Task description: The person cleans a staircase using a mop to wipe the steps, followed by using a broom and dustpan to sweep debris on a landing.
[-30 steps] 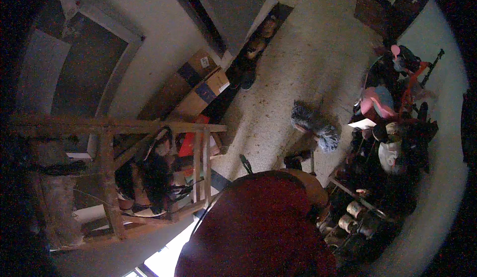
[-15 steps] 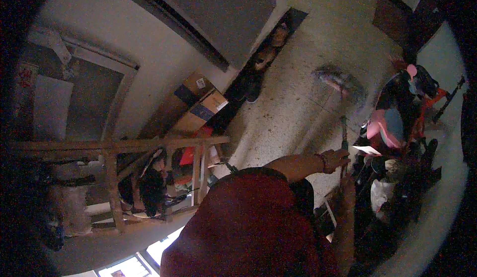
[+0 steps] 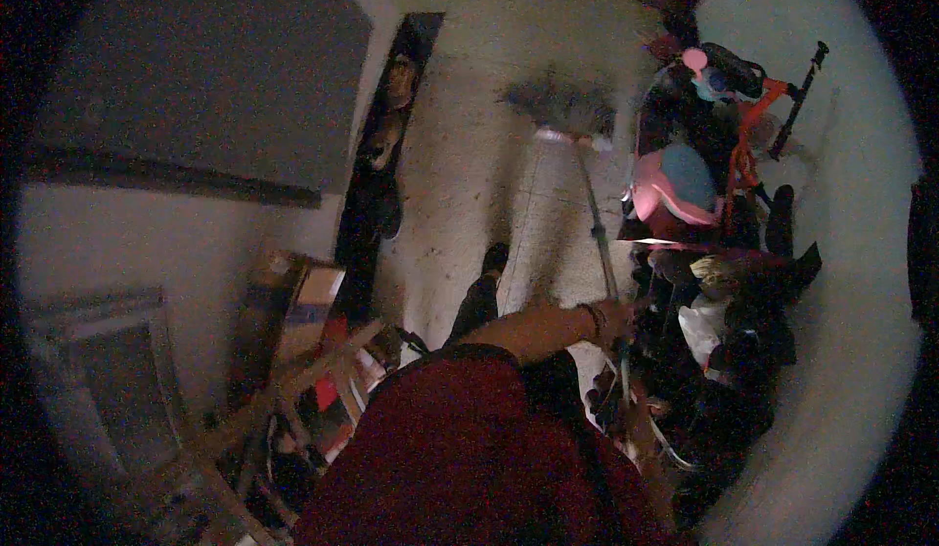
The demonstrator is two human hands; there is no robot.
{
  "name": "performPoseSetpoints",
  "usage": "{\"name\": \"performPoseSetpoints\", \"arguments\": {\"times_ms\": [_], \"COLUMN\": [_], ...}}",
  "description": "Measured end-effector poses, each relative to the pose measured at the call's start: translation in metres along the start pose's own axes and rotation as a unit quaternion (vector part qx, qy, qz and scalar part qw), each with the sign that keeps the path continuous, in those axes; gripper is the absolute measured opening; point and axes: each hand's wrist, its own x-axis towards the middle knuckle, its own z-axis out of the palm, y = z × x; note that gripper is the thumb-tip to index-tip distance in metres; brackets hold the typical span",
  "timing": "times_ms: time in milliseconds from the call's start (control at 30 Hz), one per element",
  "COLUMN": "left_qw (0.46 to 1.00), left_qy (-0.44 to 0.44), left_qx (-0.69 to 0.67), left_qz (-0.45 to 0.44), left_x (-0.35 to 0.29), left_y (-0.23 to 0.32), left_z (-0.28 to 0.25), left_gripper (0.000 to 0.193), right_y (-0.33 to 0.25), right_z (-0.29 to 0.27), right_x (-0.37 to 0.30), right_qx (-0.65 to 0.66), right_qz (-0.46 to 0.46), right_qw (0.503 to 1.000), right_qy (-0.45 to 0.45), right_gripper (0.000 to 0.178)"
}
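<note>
My left hand [image 3: 613, 323], a band at its wrist, is closed around the long thin handle of a broom [image 3: 599, 221]. Lower on the same handle is my right hand [image 3: 643, 417], dim and partly hidden, with its fingers seemingly wrapped around it. Away from me on the pale speckled floor lies the broom's wide head [image 3: 567, 120], dark and blurred, with a light bar where the handle joins. One dark-clad foot [image 3: 494, 260] shows left of the handle.
Along the right wall stand a pink and blue bag [image 3: 675, 189], an orange frame with a black bar [image 3: 748, 140] and a white plastic bag [image 3: 699, 331]. A low rack of shoes [image 3: 386, 145] lines the left. Cardboard boxes [image 3: 311, 306] and a wooden frame [image 3: 279, 399] are nearer.
My view has turned, so the floor and the things on the right appear farther left. The broom head has shifted left in the picture, and my foot has come into sight. Both hands stay at the handle.
</note>
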Motion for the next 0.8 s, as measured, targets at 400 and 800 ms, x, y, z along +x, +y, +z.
{"name": "performPoseSetpoints", "arguments": {"times_ms": [400,800], "left_qw": [0.958,0.916], "left_qy": [-0.236,0.338], "left_qx": [-0.027,-0.176], "left_qz": [0.162,-0.122], "left_x": [-0.009,-0.152], "left_y": [-0.005,-0.201], "left_z": [0.028,-0.107], "left_gripper": [0.052,0.045], "right_y": [-0.03,-0.158], "right_z": [0.051,0.041], "right_x": [-0.03,0.233], "right_qx": [0.088,0.07], "right_qz": [0.066,-0.325], "right_qw": [0.994,0.942], "right_qy": [0.021,0.043], "right_gripper": [0.042,0.057]}}
